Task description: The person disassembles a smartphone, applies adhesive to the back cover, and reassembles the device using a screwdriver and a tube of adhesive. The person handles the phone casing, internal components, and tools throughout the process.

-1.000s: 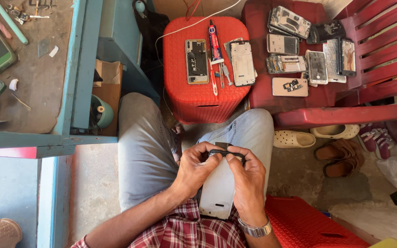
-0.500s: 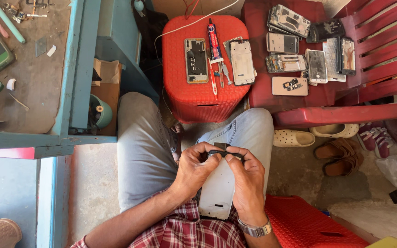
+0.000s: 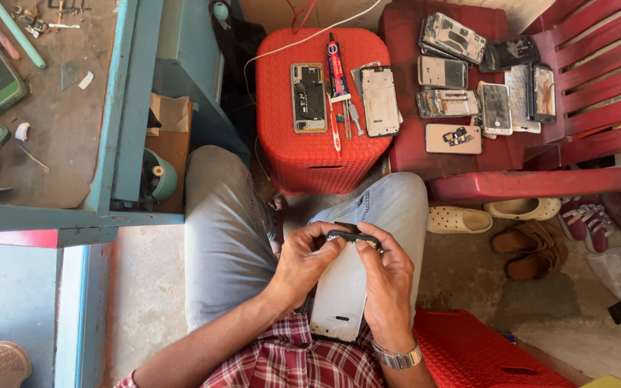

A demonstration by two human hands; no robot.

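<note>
Both hands clamped on a white phone panel [image 3: 341, 291], held lengthwise over the lap. Left hand [image 3: 309, 262] wrapped round the panel's left edge near the top, fingers curled tight. Right hand [image 3: 387, 284] laid along the right edge, thumb pressing at the top corner, a metal wristwatch [image 3: 399, 357] on the wrist. Small dark part [image 3: 352, 236] pinched between the fingertips of both hands at the panel's top edge; whether attached or loose, impossible to tell. Panel's lower end free, hanging just above the checked shirt [image 3: 303, 363].

Everything else placed from the panel: jeans-covered knees [image 3: 228, 237] to either side, bare floor visible between them. Straight ahead beyond the knees, a red stool [image 3: 310, 154] carrying an opened phone [image 3: 308, 97], a glue tube [image 3: 337, 68], a white phone frame [image 3: 380, 100] and small tools between them, all lying short of the stool's edges. Ahead and to the right, a red chair [image 3: 540, 176] with a heap of phone backs and frames [image 3: 479, 79] on its seat. Right of the panel, sandals and shoes [image 3: 533, 230] on the floor beneath the chair's front edge. Left and ahead, a blue workbench [image 3: 127, 108], its edge well apart from the left knee. Close on the lower right, another red stool [image 3: 476, 352].
</note>
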